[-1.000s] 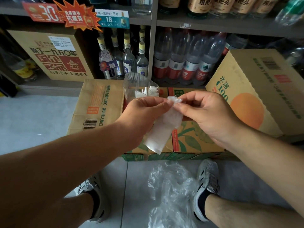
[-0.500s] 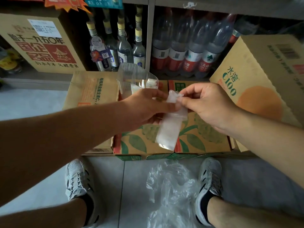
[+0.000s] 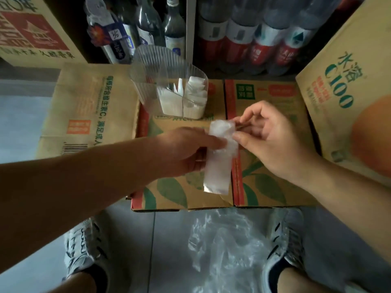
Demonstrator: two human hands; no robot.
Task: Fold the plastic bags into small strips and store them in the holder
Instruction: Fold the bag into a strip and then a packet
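Note:
A white plastic bag folded into a strip (image 3: 219,163) hangs over the cardboard boxes (image 3: 264,187). My left hand (image 3: 186,151) holds its upper part, thumb on the front and fingers behind. My right hand (image 3: 268,140) pinches the strip's top right edge between thumb and forefinger. Behind the hands stands the clear ribbed holder (image 3: 148,81), with several folded white strips upright in its right half. A heap of loose clear plastic bags (image 3: 226,250) lies on the floor between my shoes.
The holder stands on low cartons; a plain brown carton (image 3: 88,115) lies to the left and a tall orange-print carton (image 3: 349,102) leans at the right. Shelves of bottles (image 3: 243,34) fill the back. My shoes (image 3: 84,250) rest on grey floor tiles.
My view has tipped downward and closer. The strip hangs straighter and lower over the boxes, and my right fingers have shifted to its top right edge.

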